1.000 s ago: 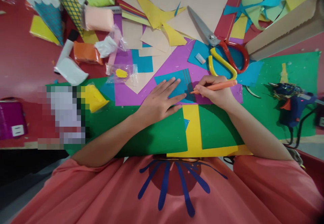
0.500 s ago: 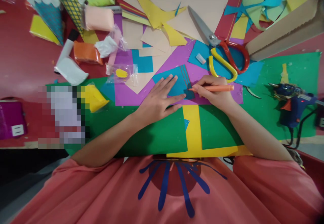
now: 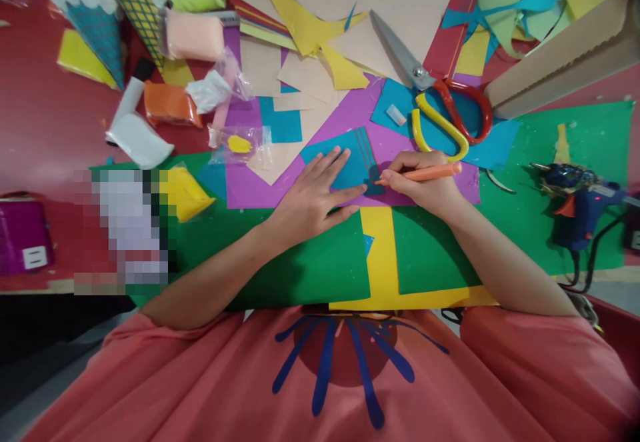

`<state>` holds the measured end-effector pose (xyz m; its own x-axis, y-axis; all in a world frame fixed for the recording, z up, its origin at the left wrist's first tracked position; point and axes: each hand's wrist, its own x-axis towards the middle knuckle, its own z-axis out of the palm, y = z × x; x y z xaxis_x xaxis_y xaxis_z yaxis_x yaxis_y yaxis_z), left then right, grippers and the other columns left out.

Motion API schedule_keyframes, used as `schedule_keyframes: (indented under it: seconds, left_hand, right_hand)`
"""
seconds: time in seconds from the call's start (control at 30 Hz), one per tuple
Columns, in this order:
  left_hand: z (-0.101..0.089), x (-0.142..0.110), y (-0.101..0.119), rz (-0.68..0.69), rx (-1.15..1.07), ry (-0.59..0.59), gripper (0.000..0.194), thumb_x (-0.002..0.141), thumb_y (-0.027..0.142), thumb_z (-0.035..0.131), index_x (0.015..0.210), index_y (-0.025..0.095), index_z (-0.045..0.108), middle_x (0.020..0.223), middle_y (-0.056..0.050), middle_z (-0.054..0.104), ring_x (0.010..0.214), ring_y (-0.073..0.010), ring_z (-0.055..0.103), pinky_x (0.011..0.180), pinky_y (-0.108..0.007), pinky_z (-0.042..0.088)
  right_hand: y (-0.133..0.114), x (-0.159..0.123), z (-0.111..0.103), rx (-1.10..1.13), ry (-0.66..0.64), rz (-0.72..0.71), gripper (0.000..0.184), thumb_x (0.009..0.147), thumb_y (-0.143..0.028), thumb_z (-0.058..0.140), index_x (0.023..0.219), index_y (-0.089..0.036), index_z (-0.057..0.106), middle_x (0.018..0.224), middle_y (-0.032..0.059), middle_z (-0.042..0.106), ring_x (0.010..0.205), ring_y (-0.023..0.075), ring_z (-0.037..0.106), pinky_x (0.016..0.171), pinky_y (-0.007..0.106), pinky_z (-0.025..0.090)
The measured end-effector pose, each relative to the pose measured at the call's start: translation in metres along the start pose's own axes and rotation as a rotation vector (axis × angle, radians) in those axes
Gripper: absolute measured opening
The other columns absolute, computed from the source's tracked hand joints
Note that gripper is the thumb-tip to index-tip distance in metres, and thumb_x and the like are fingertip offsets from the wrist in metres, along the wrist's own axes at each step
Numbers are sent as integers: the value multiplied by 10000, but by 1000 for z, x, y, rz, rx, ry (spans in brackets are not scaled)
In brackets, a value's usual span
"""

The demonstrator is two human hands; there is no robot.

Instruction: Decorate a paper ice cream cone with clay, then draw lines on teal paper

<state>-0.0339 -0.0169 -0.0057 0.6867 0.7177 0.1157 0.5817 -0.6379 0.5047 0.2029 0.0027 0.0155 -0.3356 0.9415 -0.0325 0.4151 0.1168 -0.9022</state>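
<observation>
My left hand (image 3: 320, 189) lies flat with fingers spread, pressing on a small blue piece of paper (image 3: 345, 152). Dark parallel lines run down the right part of that piece. My right hand (image 3: 423, 181) is closed around an orange marker (image 3: 435, 172), whose tip meets the blue piece near its lower right corner. Under the blue piece lies a purple sheet (image 3: 250, 192). Just beyond my right hand are large scissors (image 3: 420, 79) with one red and one yellow handle, resting partly on another blue piece (image 3: 387, 105).
At the right, a blue glue gun (image 3: 583, 215) with a cable lies on a green sheet (image 3: 525, 229). A folded cardboard piece (image 3: 565, 55) stands behind it. Bagged clay (image 3: 195, 37), paper cones (image 3: 95, 32) and a yellow clay pack (image 3: 185, 194) are at the left. Paper scraps (image 3: 500, 15) fill the back.
The blue piece has turned slightly and shifted left under my left hand. The marker tip has moved along the lines near the lower right corner. My left hand has slid slightly left.
</observation>
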Motion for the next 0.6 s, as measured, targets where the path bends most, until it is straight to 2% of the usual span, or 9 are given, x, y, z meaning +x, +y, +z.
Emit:
schedule_keyframes:
  seconds: [0.33, 0.6]
  left_hand:
    - [-1, 0, 0, 15, 14, 4, 351, 962, 422, 503, 1237, 276, 665, 1565, -129, 378, 1461, -347, 334, 1146, -627, 322]
    - [-1, 0, 0, -1, -7, -5, 363, 961, 440, 497, 1240, 282, 667, 1581, -109, 354, 1464, -349, 330, 1157, -627, 306]
  right_hand:
    - [-2, 1, -1, 53, -23, 14, 243, 779, -281, 656, 562, -180, 610, 537, -12, 617, 465, 79, 454, 439, 231, 328]
    - [2, 0, 1, 12, 12, -8, 278, 842, -363, 638, 628, -188, 610, 567, -11, 621, 482, 86, 482, 455, 242, 343]
